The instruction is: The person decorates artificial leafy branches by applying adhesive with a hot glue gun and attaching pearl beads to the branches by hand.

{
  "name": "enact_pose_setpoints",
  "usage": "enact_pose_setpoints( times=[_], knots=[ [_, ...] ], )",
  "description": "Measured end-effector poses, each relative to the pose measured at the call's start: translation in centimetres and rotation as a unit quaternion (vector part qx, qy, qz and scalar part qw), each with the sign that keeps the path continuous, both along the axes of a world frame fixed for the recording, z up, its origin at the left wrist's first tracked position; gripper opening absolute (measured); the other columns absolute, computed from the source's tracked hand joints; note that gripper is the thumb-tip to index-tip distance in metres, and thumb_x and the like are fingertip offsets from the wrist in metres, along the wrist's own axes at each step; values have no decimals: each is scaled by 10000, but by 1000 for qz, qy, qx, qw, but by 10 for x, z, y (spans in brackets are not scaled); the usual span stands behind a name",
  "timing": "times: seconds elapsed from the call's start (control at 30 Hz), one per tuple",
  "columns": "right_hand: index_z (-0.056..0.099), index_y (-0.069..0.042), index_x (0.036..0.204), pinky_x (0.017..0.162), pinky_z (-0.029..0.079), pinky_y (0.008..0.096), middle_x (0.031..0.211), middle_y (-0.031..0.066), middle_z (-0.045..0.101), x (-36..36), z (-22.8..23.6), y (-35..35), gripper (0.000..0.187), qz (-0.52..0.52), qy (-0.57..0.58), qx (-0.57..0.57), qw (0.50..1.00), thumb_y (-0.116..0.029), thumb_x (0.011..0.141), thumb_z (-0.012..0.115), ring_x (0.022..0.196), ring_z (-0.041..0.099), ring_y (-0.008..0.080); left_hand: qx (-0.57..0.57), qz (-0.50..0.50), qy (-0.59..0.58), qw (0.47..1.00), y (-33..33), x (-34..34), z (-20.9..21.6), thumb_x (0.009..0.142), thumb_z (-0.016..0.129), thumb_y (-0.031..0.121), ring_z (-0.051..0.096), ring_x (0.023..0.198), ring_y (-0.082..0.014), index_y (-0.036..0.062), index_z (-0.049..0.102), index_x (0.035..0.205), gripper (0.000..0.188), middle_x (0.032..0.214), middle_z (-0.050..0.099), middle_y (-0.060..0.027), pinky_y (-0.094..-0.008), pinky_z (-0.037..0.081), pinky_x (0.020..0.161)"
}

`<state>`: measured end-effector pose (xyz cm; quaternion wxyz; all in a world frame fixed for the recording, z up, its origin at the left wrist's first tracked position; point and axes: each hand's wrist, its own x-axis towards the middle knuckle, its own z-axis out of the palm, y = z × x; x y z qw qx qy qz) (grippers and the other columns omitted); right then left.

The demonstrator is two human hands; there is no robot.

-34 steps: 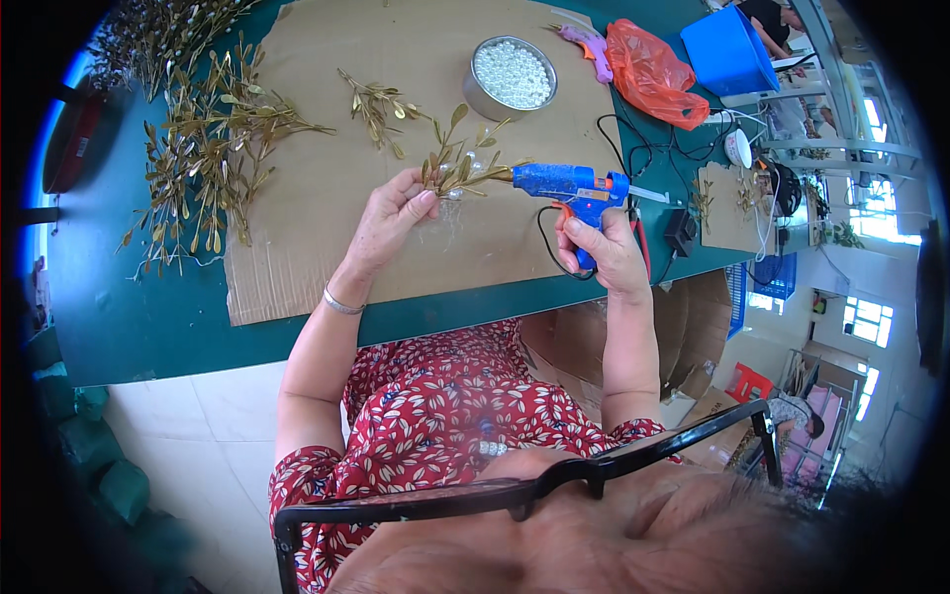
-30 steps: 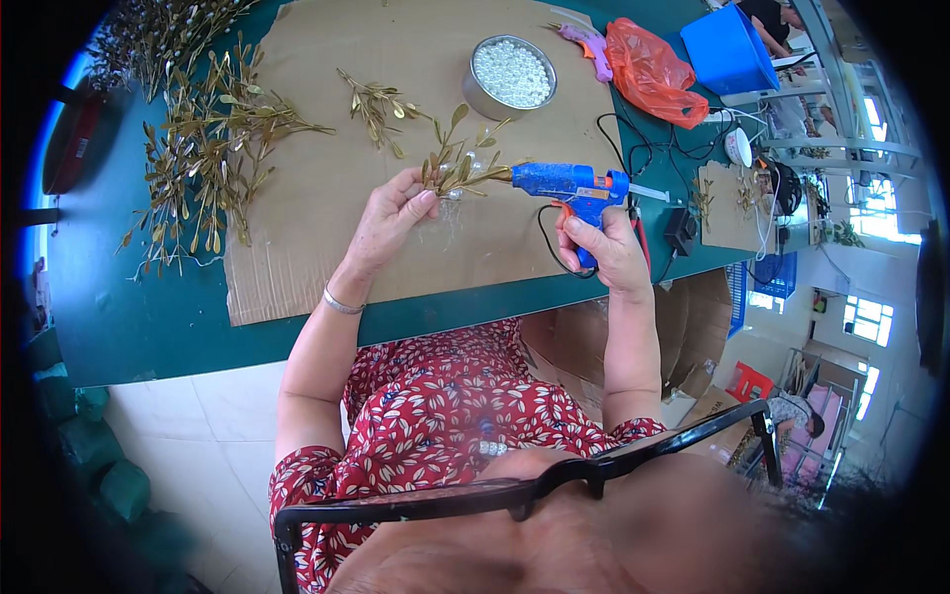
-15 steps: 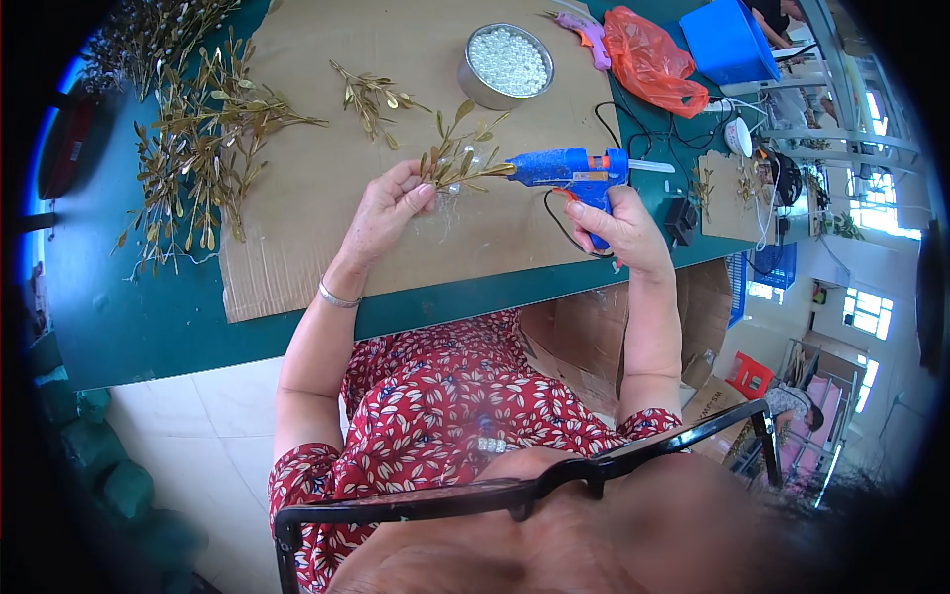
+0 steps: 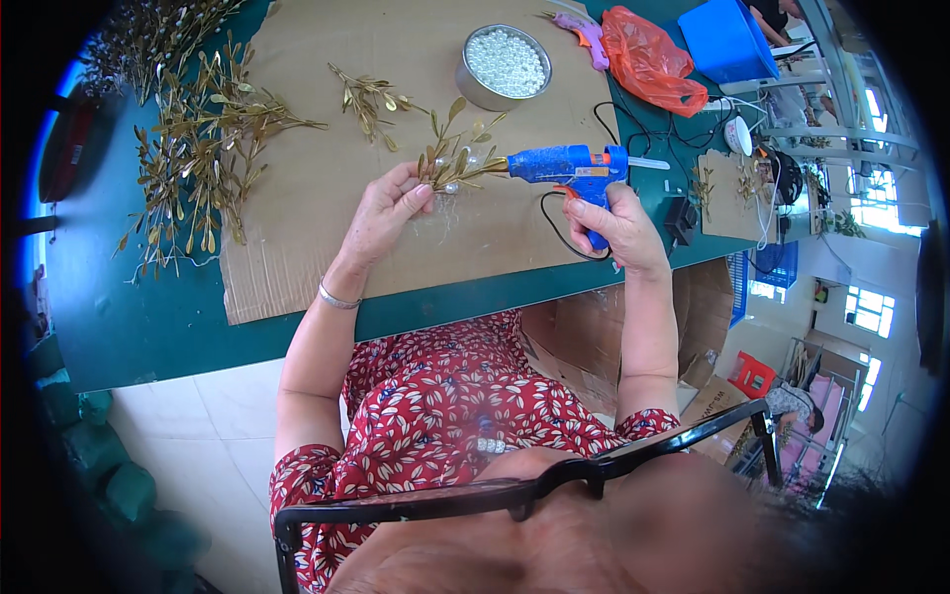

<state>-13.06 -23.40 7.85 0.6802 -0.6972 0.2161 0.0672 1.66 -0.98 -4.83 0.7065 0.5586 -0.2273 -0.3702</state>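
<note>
Between the fingers and thumb of my left hand (image 4: 389, 211) is the lower end of a gold-leaved artificial sprig (image 4: 450, 158), with a few clear beads among its leaves. My right hand (image 4: 623, 226) is wrapped round the handle of a blue hot glue gun (image 4: 559, 165). The gun's nozzle points left and meets the sprig's right-hand leaves; whether it touches them I cannot tell. From the back of the gun sticks a pale glue stick (image 4: 649, 163). Thin glue strings hang below the sprig.
A cardboard sheet (image 4: 297, 228) covers much of the green table (image 4: 119, 337). On it stand a metal bowl of clear beads (image 4: 506, 61) and a loose sprig (image 4: 371, 97). More gold sprigs (image 4: 198, 148) are heaped left. Behind right lie a pink glue gun (image 4: 584, 35), red bag (image 4: 648, 59) and cables.
The glue gun has shifted very slightly, its nozzle lifting a little along the sprig. My left hand keeps its hold and hardly moves.
</note>
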Motion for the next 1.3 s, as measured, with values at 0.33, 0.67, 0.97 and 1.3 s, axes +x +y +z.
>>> enact_pose_setpoints(
  times=[0.33,0.67,0.97,1.3],
  knots=[
    [564,-23,923,433,319,186,625,-8,514,-3,-11,-3,224,7,8,41,999,-232,861,615,489,472,44,2,3,8,1000,1,-1,1,927,505,142,373,629,-28,-52,492,1179,319,712,482,33,-157,299,579],
    [457,8,1150,427,348,213,811,98,564,-5,-31,-20,378,-82,-139,157,974,-204,861,578,499,475,126,-85,124,65,986,5,6,-9,923,515,138,417,641,-42,-31,504,1177,305,755,545,10,-188,353,599],
    [576,-4,1016,679,443,206,891,41,607,13,-113,-13,255,-120,-45,1,992,-139,819,666,762,550,71,-223,208,96,948,14,24,-9,944,488,131,407,668,-74,-9,502,1144,244,818,537,-32,-200,353,617],
    [623,-1,840,632,447,290,741,88,614,52,-79,-39,149,-113,-95,-323,935,-147,814,619,678,578,149,-183,181,85,963,11,16,-7,929,525,169,400,666,-58,2,489,1159,287,790,536,-10,-186,325,599]
  ],
)
